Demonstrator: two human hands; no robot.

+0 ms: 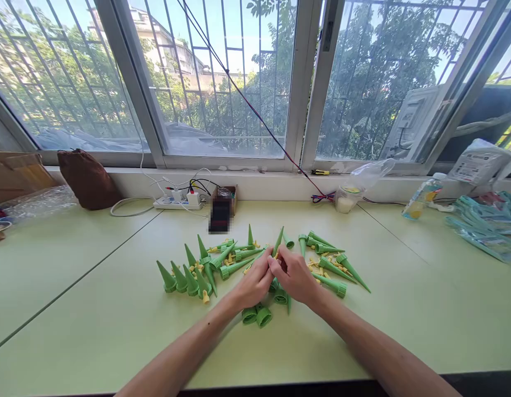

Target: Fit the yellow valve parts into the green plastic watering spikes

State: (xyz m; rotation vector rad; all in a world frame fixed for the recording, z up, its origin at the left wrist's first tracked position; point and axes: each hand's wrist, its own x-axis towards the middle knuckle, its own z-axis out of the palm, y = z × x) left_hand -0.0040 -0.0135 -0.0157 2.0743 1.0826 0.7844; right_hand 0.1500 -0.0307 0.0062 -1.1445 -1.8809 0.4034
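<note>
My left hand (pixel 255 282) and my right hand (pixel 294 275) meet above the middle of a pale green table (pixel 93 309). Together they pinch one green cone spike (pixel 278 241), whose tip points up and away. A small yellow piece (pixel 275 255) shows between the fingertips. Several more green cone spikes (pixel 189 278) stand upright in a row to the left. Others lie scattered to the right (pixel 333 267) among small yellow pieces. Green caps (pixel 257 315) lie just below my hands.
A power strip (pixel 178 203) with cables lies by the window sill, next to a small box (pixel 222 209). A brown pouch (pixel 87 179) sits far left. A plastic bag with a jar (pixel 350 197), a bottle (pixel 423 197) and packaged items (pixel 487 231) lie at the right.
</note>
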